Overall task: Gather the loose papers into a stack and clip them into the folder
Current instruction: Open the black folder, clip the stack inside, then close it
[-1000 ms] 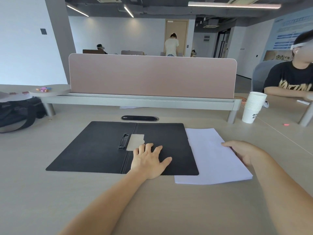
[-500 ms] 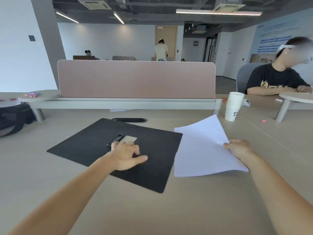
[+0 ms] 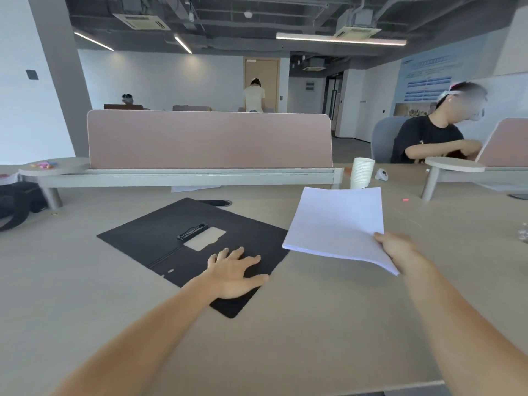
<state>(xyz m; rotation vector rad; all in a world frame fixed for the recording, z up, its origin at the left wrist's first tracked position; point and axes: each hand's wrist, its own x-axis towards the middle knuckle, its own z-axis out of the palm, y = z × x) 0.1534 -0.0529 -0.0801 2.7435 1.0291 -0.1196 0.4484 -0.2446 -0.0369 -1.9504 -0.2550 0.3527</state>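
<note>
Black folder (image 3: 160, 238) open flat on desk (image 3: 285, 338) at 10 o'clock, left hand (image 3: 234, 271) spread flat on its near corner, holding nothing, paper stack (image 3: 337, 224) at 2 o'clock, lifted, pinched at near-right corner by right hand (image 3: 400, 251)

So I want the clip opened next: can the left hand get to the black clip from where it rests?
Probably yes. The left hand lies flat on the open folder, the clip lies just beyond its fingertips with nothing between, and the paper stack is held off to the side in the right hand.
</note>
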